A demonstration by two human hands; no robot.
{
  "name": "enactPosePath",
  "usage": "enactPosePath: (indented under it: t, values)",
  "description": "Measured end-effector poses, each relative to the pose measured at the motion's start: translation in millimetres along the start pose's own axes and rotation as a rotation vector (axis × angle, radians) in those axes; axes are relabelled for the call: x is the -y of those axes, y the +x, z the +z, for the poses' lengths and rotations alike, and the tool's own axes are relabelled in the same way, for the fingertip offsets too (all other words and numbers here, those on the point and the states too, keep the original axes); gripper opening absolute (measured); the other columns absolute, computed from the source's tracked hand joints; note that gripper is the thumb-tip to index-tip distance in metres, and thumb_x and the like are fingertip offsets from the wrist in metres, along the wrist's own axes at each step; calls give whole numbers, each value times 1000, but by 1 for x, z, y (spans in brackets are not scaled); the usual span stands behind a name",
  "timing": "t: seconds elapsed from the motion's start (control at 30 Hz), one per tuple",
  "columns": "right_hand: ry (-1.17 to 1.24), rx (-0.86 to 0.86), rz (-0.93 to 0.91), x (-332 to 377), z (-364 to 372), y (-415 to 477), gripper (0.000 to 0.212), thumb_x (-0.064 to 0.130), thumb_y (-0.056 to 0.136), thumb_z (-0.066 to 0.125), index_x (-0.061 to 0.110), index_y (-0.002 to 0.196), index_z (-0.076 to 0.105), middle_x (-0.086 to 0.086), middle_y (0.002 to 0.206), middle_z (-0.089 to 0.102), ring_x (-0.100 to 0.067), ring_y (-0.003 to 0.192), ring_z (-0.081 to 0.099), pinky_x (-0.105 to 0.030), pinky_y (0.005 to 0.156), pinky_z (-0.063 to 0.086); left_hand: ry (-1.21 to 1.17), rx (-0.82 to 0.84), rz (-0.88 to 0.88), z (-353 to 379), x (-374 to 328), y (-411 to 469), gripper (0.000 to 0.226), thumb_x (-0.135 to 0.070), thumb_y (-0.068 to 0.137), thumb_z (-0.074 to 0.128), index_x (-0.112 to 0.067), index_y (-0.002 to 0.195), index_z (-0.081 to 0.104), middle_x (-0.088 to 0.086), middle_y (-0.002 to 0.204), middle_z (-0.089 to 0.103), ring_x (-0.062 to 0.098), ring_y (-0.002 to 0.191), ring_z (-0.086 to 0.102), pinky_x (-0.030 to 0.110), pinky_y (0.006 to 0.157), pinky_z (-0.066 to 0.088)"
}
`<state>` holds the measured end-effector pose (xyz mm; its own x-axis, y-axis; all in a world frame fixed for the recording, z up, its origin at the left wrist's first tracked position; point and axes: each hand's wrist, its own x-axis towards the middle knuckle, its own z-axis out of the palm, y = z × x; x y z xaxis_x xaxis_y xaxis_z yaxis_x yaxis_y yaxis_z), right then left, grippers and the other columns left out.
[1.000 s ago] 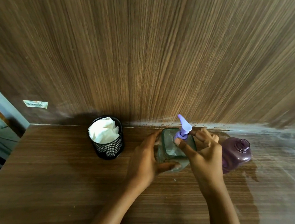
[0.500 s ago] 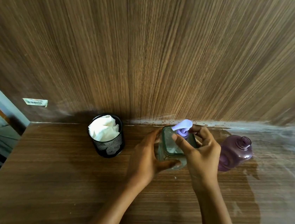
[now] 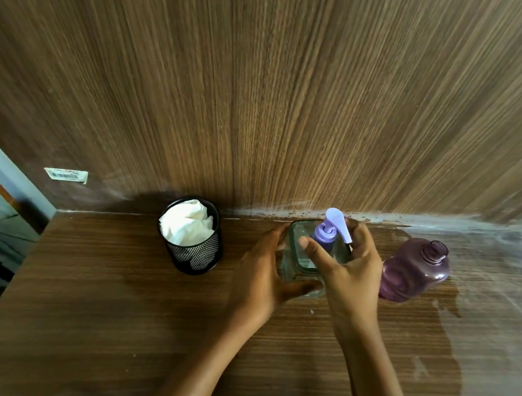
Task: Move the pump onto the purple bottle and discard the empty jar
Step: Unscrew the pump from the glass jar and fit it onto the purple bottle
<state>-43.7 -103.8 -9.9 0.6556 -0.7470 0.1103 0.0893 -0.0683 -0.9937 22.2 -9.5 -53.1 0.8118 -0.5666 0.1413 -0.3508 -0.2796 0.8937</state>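
Both hands work at the clear glass jar (image 3: 302, 255), which stands upright on the wooden surface (image 3: 103, 313) close to the wood-grain wall panel (image 3: 272, 82). Wrapped around the jar's left side, the left hand (image 3: 262, 279) has its thumb across the near face and its fingers curled behind. From the near right side, the right hand (image 3: 349, 272) closes its thumb and fingers on the collar of the lilac pump (image 3: 331, 230), which sits at the jar's mouth. Its stem runs roughly upright, while the spout's long axis lies front to back, with the narrow tip toward the right hand's fingers. Just right of that hand stands the purple bottle (image 3: 414, 270), tilted in the wide-angle view, its uncapped threaded neck toward the upper right. Left of the jar, apart from it, a black mesh cup (image 3: 196, 254) holds a crumpled white cloth (image 3: 188, 224). A small white sticker (image 3: 67, 175) is on the panel at left; its print is too small to read. No writing shows on the jar, pump or bottle.
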Motion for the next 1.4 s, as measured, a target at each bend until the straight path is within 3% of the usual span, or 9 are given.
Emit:
enactPosePath:
  t: [0.07,0.3,0.43,0.53,0.67,0.8,0.9,1.17,1.4]
  values:
    - [14,-42,39,-3,-1,2,25,2,71,77,24,77,65,-19,99,64,-23,89,60,-52,88,49,3,-4,-10,0,0,0,91,-56,48,77,-34,129,42,-12,127,58,-3,113,53,19,91,45]
    - [92,268,95,3,-19,5,34,-7,82,60,16,106,68,-19,118,66,-21,111,61,-38,98,48,48,-7,1,1,3,0,93,-53,49,80,-31,130,41,-10,128,56,2,114,53,18,90,41]
    - [98,122,45,0,-7,2,52,2,67,77,18,114,60,1,112,69,-11,104,65,-31,88,53,47,-12,-3,0,1,0,91,-58,48,75,-35,129,40,-9,129,57,3,116,52,22,93,43]
    - [73,-55,1,-4,1,2,30,2,66,80,21,84,65,-3,89,70,-12,83,64,-38,80,53,10,-5,-7,0,-1,1,89,-60,48,75,-38,127,41,-11,127,58,0,114,54,26,93,47]
    - [133,-22,115,-6,-5,4,22,5,71,76,14,90,69,-26,116,60,-26,104,61,-49,99,48,-22,5,-8,1,2,1,89,-50,48,83,-38,126,43,-14,127,57,-1,113,55,23,93,47]
    - [156,196,131,1,-15,4,29,8,79,65,11,107,70,-22,124,59,-23,121,55,-29,93,51,-1,-5,-2,3,5,1,93,-47,47,83,-35,129,41,-16,124,56,-1,112,55,8,88,41]
    - [188,182,160,1,-14,4,39,1,81,61,11,118,64,-20,129,57,-24,125,52,-37,101,47,14,-1,10,2,5,0,94,-49,48,82,-33,130,41,-11,126,57,0,113,54,7,87,39]
    - [178,-15,38,-1,-3,4,30,-4,70,74,17,85,60,1,82,69,-6,80,63,-24,75,52,11,-6,17,1,4,2,89,-52,47,81,-37,126,42,-12,125,58,1,111,56,28,92,49]
    - [224,28,174,-1,-12,6,28,-9,80,56,3,101,68,-25,116,65,-34,109,61,-42,91,46,23,-24,17,3,5,2,92,-48,46,83,-41,126,40,-20,120,54,2,110,56,22,91,47]
